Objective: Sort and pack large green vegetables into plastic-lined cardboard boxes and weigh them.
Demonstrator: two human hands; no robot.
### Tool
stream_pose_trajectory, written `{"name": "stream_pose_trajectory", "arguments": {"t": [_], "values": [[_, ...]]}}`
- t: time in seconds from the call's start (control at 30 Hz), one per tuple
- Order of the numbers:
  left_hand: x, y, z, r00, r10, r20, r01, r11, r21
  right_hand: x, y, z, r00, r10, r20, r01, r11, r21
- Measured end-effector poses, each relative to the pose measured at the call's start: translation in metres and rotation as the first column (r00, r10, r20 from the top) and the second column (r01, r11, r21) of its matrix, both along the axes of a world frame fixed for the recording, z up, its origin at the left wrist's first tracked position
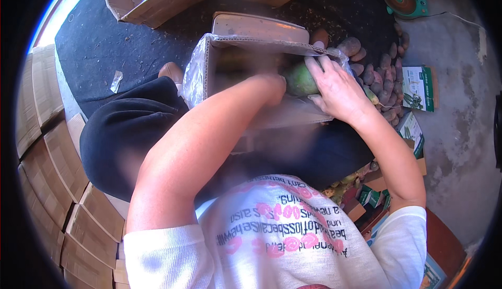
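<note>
An open cardboard box (210,64) lined with clear plastic stands in front of me, between my legs. Inside its right half lies a large, rounded green vegetable (300,81), whose exact kind I cannot make out. My right hand (334,86) grips its right end, with the fingers over the far side and the thumb on the near side. My left hand (271,88) reaches into the box by the vegetable's left end. Its fingers are bent down out of sight and smeared by motion.
Several reddish-brown root vegetables (384,77) are heaped right of the box. Beyond it stand a cream-coloured bin (256,26) and an open carton (172,4). Stacked cartons (57,158) line the left. A green round-faced device (401,0) with a cord lies at the far right.
</note>
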State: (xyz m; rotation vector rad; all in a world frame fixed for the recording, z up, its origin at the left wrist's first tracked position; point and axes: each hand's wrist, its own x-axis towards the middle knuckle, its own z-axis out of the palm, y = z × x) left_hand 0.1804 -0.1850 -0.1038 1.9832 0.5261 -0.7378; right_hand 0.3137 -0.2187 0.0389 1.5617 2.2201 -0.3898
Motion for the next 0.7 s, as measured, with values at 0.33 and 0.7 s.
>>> {"name": "stream_pose_trajectory", "arguments": {"t": [0.33, 0.7], "values": [[-0.014, 0.002, 0.005, 0.964, 0.22, 0.152, -0.216, 0.976, -0.038, 0.004, -0.007, -0.003, 0.998, 0.045, 0.034, -0.044, 0.999, -0.026], [-0.018, 0.002, 0.002, 0.847, 0.483, 0.223, -0.461, 0.875, -0.147, 0.005, -0.019, -0.019, 0.951, 0.294, 0.093, -0.306, 0.938, 0.162]]}}
